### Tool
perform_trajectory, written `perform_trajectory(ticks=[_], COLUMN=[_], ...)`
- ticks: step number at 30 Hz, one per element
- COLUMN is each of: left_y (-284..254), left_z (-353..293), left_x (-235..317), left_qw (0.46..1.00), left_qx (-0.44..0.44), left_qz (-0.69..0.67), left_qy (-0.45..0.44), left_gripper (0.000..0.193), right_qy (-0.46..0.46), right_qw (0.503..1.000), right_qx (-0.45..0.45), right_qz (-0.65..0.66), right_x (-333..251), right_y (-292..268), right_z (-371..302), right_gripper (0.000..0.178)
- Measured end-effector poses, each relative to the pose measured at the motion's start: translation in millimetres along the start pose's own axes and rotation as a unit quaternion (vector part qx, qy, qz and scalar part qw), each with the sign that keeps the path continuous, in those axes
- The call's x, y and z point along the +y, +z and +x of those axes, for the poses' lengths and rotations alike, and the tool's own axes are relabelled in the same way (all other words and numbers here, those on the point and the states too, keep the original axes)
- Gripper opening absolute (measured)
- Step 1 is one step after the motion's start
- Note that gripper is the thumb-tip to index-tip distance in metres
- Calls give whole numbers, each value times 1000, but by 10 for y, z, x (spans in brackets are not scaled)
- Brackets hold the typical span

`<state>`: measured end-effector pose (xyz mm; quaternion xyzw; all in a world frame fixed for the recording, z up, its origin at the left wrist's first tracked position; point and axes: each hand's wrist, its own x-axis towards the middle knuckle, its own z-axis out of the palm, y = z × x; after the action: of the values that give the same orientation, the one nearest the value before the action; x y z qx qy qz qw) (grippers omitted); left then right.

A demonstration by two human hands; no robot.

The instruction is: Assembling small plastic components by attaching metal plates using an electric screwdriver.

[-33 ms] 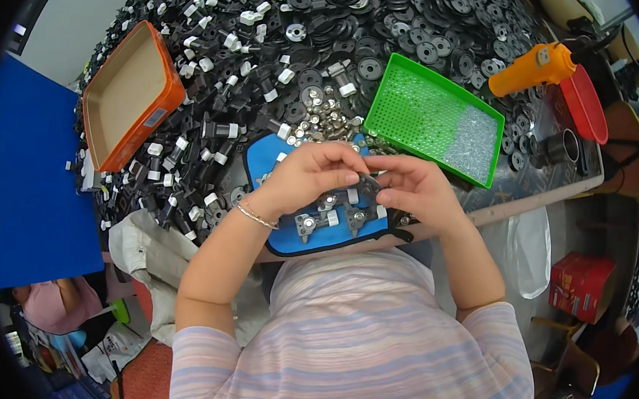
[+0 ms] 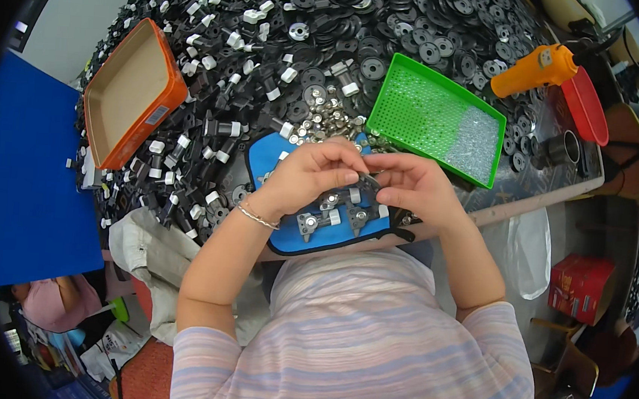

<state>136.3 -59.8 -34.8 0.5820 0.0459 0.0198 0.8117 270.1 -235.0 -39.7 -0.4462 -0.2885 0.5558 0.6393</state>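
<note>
My left hand (image 2: 318,173) and right hand (image 2: 414,184) both pinch one small dark part (image 2: 369,182) by thumb and fingertips; it sits in front of me, seen against the right edge of the blue mat (image 2: 265,152); my fingers hide too much to tell how it is made. The step in hand, I judge, is working this piece between both hands, though I cannot tell turning from pressing; the next move seems to call for a steady left pinch and a small, careful push from the right. White-tabbed assemblies (image 2: 318,223) lie toward the mat's near edge; metal fittings (image 2: 329,118) heap along its far edge, and the green tray (image 2: 411,87) stands just beyond its far right corner, inside the table's right edge (image 2: 537,199).
</note>
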Motion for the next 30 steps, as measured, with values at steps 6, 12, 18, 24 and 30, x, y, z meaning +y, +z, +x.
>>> perform_trajectory(ticks=[6, 12, 18, 24, 30], left_y=[-26, -24, -177, -238, -401], left_z=[-46, 45, 138, 157, 64], left_x=[4, -33, -140, -35, -3], left_qw=[997, 985, 944, 972, 872], left_qx=[18, 109, 139, 183, 190], left_qz=[-75, 109, 284, 141, 445], left_qy=[3, 82, 98, 34, 79], left_gripper=[12, 21, 16, 13, 17], right_qy=[-14, -41, -80, -87, -156], right_qw=[1000, 996, 968, 953, 739], right_qx=[-26, 48, 53, 77, 43], right_qz=[6, -68, -233, -279, -654], right_x=[40, 85, 121, -27, -104], right_y=[41, 66, 28, 150, 173], right_z=[157, 201, 364, 432, 376], right_gripper=[57, 43, 25, 31, 36])
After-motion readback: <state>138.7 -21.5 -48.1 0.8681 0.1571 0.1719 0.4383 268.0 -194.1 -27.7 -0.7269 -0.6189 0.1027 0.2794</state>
